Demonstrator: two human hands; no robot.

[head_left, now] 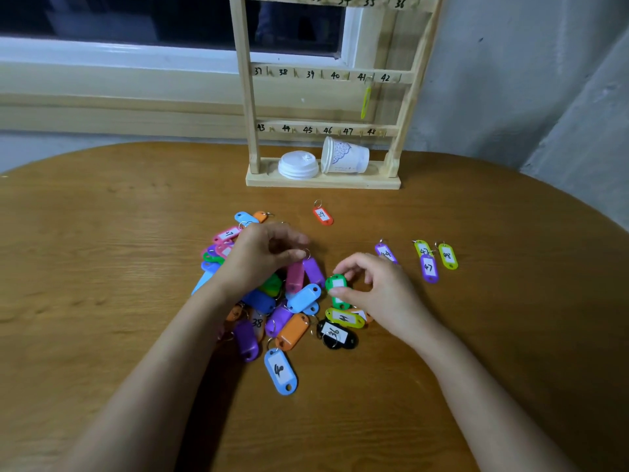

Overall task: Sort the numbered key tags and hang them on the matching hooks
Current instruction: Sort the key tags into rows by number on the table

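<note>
pile of key tags (272,301): many colours, heaped, labels mostly hidden | green tag (336,287): pinched by right hand (377,291) at pile's right edge, number unreadable | orange tag 29 (322,215): laid alone towards hook rack (325,76) | purple tag 47 (429,269), yellow-green tag 48 (448,256): set just beside each other, right | yellow tag (366,102): hung under 41

Bare forearms, L hand (262,253), R hand (374,287)

On the wooden table (102,267) the right hand (381,294) pinches a green key tag (337,284) beside the heap of key tags (292,332). The left hand (262,257) lies curled over the heap; its grip is unclear. The numbered hook rack (323,182) stands at the far edge.
</note>
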